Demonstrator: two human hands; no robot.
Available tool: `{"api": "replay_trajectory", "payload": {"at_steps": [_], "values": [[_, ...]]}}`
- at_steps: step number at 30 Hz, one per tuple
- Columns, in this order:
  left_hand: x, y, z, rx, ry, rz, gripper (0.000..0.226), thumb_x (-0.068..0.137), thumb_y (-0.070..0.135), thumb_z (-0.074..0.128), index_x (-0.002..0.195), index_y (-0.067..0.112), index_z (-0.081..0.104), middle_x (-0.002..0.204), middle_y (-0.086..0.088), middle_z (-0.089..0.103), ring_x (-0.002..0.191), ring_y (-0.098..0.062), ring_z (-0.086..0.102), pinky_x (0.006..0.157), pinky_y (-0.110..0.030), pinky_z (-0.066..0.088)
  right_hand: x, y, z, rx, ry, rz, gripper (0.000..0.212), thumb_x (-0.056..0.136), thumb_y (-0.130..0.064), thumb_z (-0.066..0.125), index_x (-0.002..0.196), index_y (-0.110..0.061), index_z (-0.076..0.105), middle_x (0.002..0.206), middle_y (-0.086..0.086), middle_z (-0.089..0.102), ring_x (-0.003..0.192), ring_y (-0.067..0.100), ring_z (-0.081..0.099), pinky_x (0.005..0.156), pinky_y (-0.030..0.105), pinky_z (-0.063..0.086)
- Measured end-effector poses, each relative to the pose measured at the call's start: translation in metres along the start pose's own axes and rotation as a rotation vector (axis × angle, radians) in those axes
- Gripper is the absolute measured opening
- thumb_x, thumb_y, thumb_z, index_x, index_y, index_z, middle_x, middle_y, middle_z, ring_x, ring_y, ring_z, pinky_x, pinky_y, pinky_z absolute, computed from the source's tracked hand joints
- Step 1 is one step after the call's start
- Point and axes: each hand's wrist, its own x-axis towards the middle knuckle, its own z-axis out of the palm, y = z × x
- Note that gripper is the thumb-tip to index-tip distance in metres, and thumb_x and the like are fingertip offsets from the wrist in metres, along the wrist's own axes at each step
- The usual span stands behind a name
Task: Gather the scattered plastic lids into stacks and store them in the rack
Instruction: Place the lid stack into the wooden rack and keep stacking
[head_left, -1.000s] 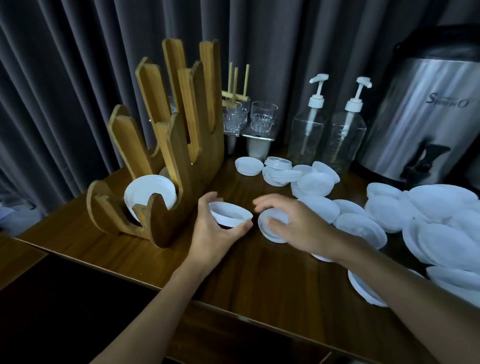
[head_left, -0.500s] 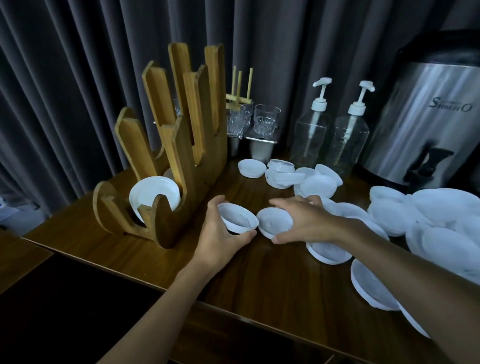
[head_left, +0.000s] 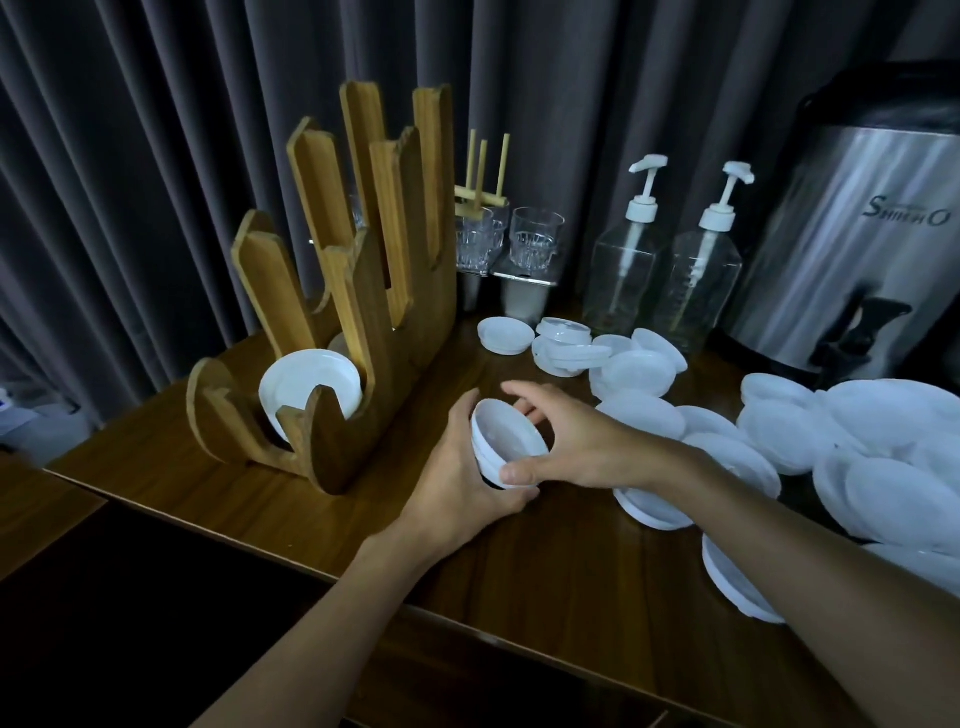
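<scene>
1. Wood grain shows bare on the surface (head_left: 545, 561) in a strip between the rack (head_left: 363, 312) on the left and the scattered lids (head_left: 644, 415) on the right. There is more bare wood from the hands to the near edge, which passes under both forearms.
2. Far room is closed off by glasses (head_left: 535, 239), 2 pump bottles (head_left: 623, 280) and a steel urn (head_left: 857, 249) in front of a grey curtain (head_left: 156, 156).
3. A small stack of lids (head_left: 506, 434) sits between the hands, above the bare strip, just right of the rack's near end.
4. The left hand (head_left: 457, 488) cups the stack from below and the left, with its fingers curled round it. The right hand (head_left: 587, 447) clamps it with the thumb on the near rim and the fingers over the far rim.
5. The stack's hollow side faces up, tipped a little rightward. It is round, so it has no long axis.
6. White stored lids (head_left: 306, 387) stand on edge in the rack's nearest slot.
</scene>
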Motion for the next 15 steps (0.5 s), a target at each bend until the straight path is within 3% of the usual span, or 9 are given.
{"api": "replay_trajectory", "payload": {"at_steps": [2, 6, 15], "values": [[0.000, -0.002, -0.001, -0.020, -0.011, -0.001, 0.120, 0.068, 0.036, 0.092, 0.156, 0.025, 0.010, 0.154, 0.006, 0.036, 0.141, -0.009, 0.036, 0.115, -0.030, 0.040, 0.000, -0.001, -0.003, -0.032, -0.038, 0.008, 0.101, 0.079, -0.047, 0.081, 0.157, -0.030, 0.020, 0.144, -0.008, 0.034, 0.133, 0.009, 0.039, 0.113, 0.039, 0.039], [0.000, -0.002, 0.001, 0.017, -0.066, 0.020, 0.122, 0.069, 0.041, 0.090, 0.157, 0.030, 0.007, 0.152, 0.007, 0.038, 0.140, -0.010, 0.038, 0.114, -0.033, 0.041, -0.001, -0.003, -0.010, -0.140, -0.166, 0.004, 0.096, 0.081, -0.048, 0.078, 0.157, -0.032, 0.022, 0.141, -0.008, 0.031, 0.134, 0.011, 0.035, 0.113, 0.036, 0.036], [-0.001, -0.002, 0.007, 0.054, -0.097, 0.093, 0.116, 0.069, 0.042, 0.091, 0.155, 0.024, 0.015, 0.154, 0.004, 0.034, 0.144, -0.012, 0.032, 0.115, -0.035, 0.040, -0.009, 0.017, 0.003, -0.123, -0.057, 0.064, 0.111, 0.066, -0.072, 0.076, 0.155, -0.029, 0.026, 0.118, -0.016, 0.035, 0.116, 0.007, 0.046, 0.102, 0.034, 0.047]]}}
